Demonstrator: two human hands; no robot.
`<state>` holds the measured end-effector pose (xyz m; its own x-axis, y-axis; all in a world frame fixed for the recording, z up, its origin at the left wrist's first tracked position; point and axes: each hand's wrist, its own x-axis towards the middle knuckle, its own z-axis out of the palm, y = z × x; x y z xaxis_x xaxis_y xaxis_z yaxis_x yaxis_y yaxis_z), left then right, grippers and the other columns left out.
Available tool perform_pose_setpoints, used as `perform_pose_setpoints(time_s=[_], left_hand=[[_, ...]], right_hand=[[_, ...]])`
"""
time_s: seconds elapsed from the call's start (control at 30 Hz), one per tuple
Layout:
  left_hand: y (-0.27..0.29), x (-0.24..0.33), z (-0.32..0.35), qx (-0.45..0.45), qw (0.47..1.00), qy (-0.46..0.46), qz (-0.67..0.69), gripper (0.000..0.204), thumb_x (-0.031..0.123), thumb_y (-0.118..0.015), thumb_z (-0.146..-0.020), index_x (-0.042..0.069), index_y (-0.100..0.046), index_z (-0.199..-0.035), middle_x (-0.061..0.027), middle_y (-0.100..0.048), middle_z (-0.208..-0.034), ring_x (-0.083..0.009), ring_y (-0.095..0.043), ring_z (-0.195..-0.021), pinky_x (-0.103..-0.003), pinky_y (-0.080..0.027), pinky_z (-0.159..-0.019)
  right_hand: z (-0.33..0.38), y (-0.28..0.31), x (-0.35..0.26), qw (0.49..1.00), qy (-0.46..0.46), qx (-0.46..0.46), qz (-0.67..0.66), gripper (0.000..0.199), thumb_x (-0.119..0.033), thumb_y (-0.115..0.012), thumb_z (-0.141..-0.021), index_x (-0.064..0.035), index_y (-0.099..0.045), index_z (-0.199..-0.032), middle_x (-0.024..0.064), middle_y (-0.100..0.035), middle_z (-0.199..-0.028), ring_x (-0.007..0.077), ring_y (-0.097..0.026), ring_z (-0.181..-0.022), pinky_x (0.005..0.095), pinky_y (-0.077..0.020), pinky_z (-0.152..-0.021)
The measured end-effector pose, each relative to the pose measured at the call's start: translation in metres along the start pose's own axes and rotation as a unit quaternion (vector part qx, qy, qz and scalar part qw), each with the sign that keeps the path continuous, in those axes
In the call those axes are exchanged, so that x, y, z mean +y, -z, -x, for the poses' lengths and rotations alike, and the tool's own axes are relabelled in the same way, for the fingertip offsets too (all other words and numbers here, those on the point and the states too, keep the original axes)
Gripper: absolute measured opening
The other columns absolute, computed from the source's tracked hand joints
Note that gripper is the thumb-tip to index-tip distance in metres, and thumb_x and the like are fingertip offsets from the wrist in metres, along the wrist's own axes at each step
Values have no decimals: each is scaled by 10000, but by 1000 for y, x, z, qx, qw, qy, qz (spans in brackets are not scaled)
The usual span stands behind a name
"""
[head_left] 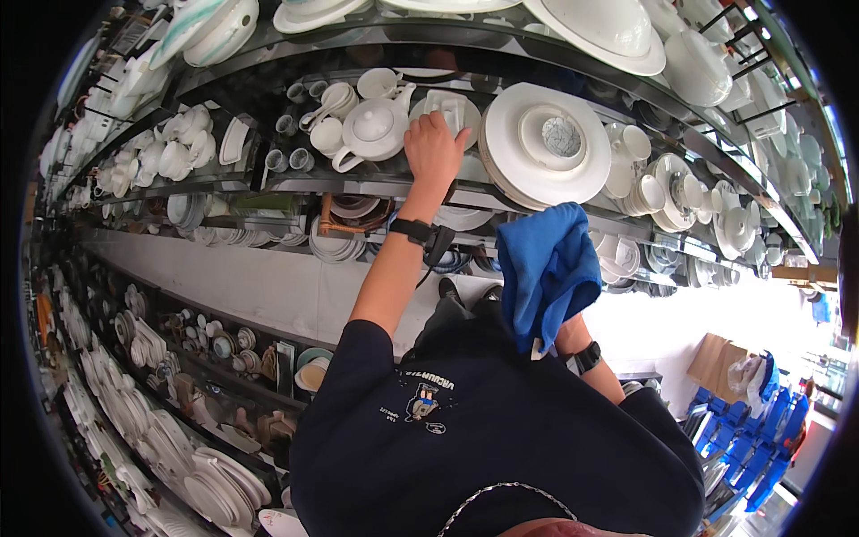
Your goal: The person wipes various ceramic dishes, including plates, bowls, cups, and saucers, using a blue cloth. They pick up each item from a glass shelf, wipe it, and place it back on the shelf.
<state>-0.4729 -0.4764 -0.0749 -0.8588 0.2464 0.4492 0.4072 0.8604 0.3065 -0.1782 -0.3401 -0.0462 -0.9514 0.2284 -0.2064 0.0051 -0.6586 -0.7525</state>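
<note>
Currently, the white rectangular dish [455,104] sits on the shelf [353,185], over a round plate [418,111]. The left hand [433,149] reaches onto its near end; whether the fingers grip it or merely rest there cannot be told. The right hand [573,334] holds a blue cloth [548,268], its fingers hidden behind the fabric. Judged by this layout, handling of the dish is at an early stage: it has not left the shelf, and the cloth is not yet applied to it.

Side clearance is tight: a white teapot [374,127] stands just left, a plate stack [503,161] just right. The upper shelf [376,43] bounds the far side. Open room lies toward the body, past the shelf's near edge.
</note>
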Motion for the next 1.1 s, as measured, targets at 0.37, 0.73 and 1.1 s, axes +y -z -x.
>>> perform_pose_setpoints(time_s=[0.37,0.73,1.1], left_hand=[[-31,2,-35,-60,990,53,-118,574,535,-712,-861,-17,-700,-1019,-171,-696,-1060,-339,-649,-1060,-455,-523,-871],[17,11,-4,-73,956,161,235,390,394,-698,-944,7,-667,-973,-189,-740,-950,-285,-678,-697,-389,-580,-687],[76,138,185,-184,714,169,654,408,73,-645,-996,22,-379,-1301,-147,-700,-916,-281,-703,-755,-373,-543,-658]], right_hand=[[3,23,-23,986,-14,-1,-168,696,-584,-356,-1096,-126,-303,-1618,121,-424,-1605,314,-450,-1440,475,-349,-1230],[4,40,-50,913,-16,-48,-406,724,-603,-394,-1077,-129,-311,-1619,143,-395,-1627,349,-407,-1471,534,-310,-1242],[-28,43,-24,966,-91,-12,-244,704,-572,-497,-1053,-56,-422,-1525,142,-557,-1480,328,-563,-1333,488,-432,-1167]])
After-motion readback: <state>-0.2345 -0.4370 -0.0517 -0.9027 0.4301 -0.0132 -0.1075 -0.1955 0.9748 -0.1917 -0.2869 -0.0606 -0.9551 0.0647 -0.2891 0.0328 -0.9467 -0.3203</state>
